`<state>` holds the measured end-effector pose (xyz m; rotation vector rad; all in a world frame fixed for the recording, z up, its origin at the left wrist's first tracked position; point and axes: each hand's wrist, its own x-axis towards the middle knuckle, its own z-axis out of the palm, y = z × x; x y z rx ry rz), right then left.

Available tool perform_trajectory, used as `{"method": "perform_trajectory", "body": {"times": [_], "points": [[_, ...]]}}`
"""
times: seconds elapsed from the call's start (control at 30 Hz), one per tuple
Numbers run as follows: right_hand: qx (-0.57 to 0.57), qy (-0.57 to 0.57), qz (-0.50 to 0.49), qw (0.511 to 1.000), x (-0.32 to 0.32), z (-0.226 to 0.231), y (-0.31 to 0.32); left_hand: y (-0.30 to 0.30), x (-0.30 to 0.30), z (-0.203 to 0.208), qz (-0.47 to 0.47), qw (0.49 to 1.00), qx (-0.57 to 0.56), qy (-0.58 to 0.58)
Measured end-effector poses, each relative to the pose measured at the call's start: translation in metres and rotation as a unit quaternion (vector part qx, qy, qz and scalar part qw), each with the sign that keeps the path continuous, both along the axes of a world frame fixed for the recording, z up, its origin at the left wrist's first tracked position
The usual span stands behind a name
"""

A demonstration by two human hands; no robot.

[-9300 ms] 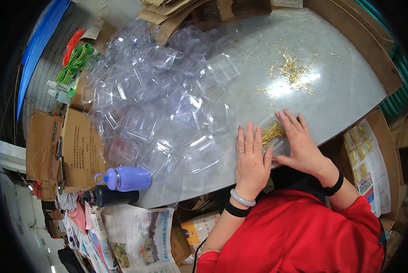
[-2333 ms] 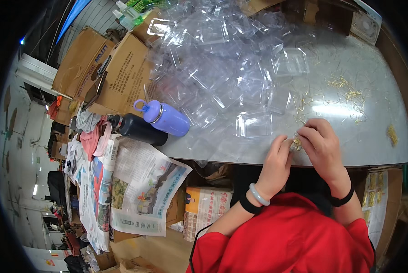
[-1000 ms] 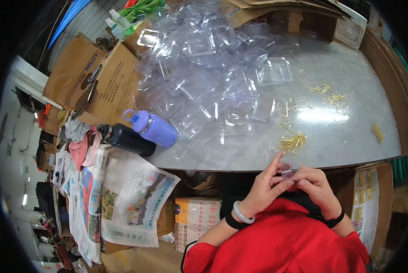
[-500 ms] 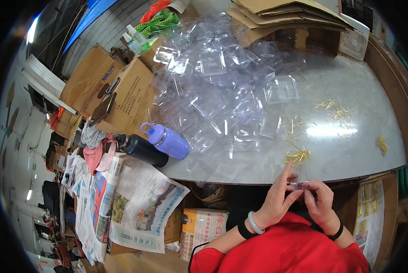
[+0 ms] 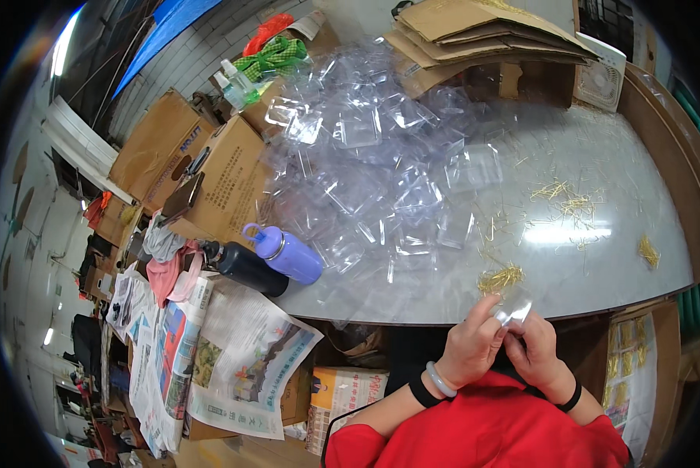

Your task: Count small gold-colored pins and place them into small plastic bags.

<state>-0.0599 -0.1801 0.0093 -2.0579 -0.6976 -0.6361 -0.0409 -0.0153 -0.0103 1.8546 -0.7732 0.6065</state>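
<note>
Close to the table's front edge, my left hand (image 5: 469, 343) and my right hand (image 5: 534, 349) meet around a small clear plastic package (image 5: 515, 304). Both hands are closed, pinching its lower part, and its shiny upper part sticks up past the fingers. The fingers cover the rest of it. Just beyond my left fingertips lies a bunch of thin gold-coloured wire pieces (image 5: 501, 278). A big heap of clear plastic packages (image 5: 381, 171) spreads over the table's left and middle.
More gold pieces lie scattered (image 5: 570, 200), with a small bundle (image 5: 649, 252) at the right. A purple bottle (image 5: 291, 256) and a black bottle (image 5: 248, 267) lean by the heap. Newspapers (image 5: 248, 363) lie at left. Flattened cardboard (image 5: 483, 31) and a white fan (image 5: 601, 74) stand at the back.
The plastic package has tipped up and now shows above my fingertips. My left index finger, stretched out before, has bent in toward it. Both hands have shifted slightly; the whole view moved a little.
</note>
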Motion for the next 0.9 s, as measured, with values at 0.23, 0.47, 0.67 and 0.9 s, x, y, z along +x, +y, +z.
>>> {"method": "perform_trajectory", "body": {"times": [0.23, 0.47, 0.67, 0.9], "points": [[0.008, -0.182, -0.056, 0.982, 0.0, -0.009, -0.016, 0.01, 0.038, 0.047, -0.009, 0.886, -0.3, 0.354], [0.015, -0.076, -0.145, 0.986, 0.013, -0.008, -0.029, 0.019, 0.092, 0.111, -0.055, 0.913, -0.326, 0.24], [-0.122, -0.086, -0.063, 0.987, 0.013, -0.006, -0.021, 0.015, 0.01, 0.042, -0.171, 0.855, -0.08, 0.482], [-0.11, 0.032, -0.031, 0.993, 0.029, 0.006, -0.032, 0.039, 0.004, 0.012, -0.144, 0.744, -0.361, 0.543]]}}
